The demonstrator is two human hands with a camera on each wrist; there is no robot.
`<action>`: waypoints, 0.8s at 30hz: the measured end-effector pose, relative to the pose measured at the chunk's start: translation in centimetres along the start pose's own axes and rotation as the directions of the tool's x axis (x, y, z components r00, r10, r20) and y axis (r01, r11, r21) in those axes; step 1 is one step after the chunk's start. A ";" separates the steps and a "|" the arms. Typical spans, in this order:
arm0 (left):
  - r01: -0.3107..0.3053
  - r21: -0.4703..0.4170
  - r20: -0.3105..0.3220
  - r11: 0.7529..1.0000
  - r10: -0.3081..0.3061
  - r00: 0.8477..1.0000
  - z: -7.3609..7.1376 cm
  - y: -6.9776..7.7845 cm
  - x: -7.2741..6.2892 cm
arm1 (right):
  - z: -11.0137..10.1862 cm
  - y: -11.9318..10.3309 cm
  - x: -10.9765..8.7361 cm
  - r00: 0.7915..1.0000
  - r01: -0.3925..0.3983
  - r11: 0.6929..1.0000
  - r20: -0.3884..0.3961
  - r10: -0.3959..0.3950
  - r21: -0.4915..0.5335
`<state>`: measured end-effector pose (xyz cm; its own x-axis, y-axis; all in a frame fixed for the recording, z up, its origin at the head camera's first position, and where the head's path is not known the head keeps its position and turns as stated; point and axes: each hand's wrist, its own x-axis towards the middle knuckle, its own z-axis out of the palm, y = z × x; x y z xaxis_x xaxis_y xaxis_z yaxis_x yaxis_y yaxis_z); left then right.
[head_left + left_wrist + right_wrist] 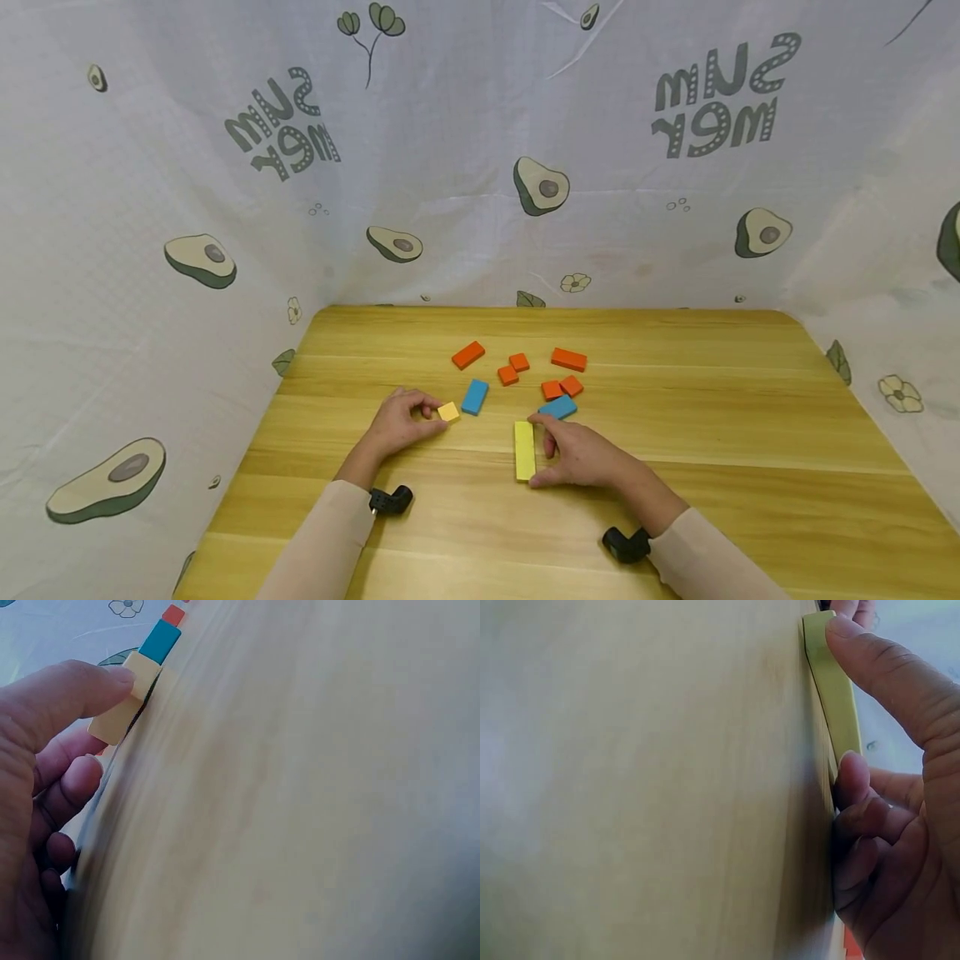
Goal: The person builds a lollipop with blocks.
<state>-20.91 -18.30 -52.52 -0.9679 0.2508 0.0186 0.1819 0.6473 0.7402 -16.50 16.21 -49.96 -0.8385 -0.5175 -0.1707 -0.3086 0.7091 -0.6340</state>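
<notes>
My left hand (400, 422) pinches a small light-orange block (448, 412) at the table's left-centre. In the left wrist view the thumb presses on that block (114, 720), with a blue one beyond. My right hand (581, 455) grips a long yellow block (524, 452), thumb at its near end and index finger at its far end. The yellow block (832, 682) lies along the tabletop in the right wrist view. One blue block (475, 397) lies just right of the light-orange one. Another blue block (558, 407) sits beyond the right index finger.
Several orange-red blocks lie farther back: a long one (468, 355) at left, another long one (569, 360) at right, and small squares (507, 376) between and below them. The wooden table (675, 375) meets a printed cloth (465, 167) at its back and sides.
</notes>
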 end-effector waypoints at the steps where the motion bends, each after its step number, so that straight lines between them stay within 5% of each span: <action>1: -0.002 -0.005 -0.001 1.000 0.002 1.000 0.0 0.0 0.0 | 0.0 0.0 0.0 1.000 0.006 1.000 -0.002 -0.006 0.002; 12: -0.035 -0.003 0.031 0.999 0.035 0.999 0.5 0.8 -0.6 | 0.0 0.1 -0.1 1.000 0.013 1.000 -0.002 -0.013 0.009; 18: -0.115 -0.012 0.065 0.993 0.116 0.991 1.2 1.7 -0.6 | 0.1 0.2 -0.1 1.000 0.016 1.000 -0.010 -0.016 -0.006; 24: -0.094 -0.129 0.173 0.987 0.116 0.978 1.9 3.0 -0.6 | 0.2 0.2 0.0 1.000 0.016 1.000 -0.011 -0.017 -0.008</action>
<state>-19.46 -15.14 -51.63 -0.8953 0.4452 -0.0125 0.2483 0.5222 0.8159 -16.42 16.25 -50.20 -0.8382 -0.5238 -0.1519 -0.3260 0.7044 -0.6305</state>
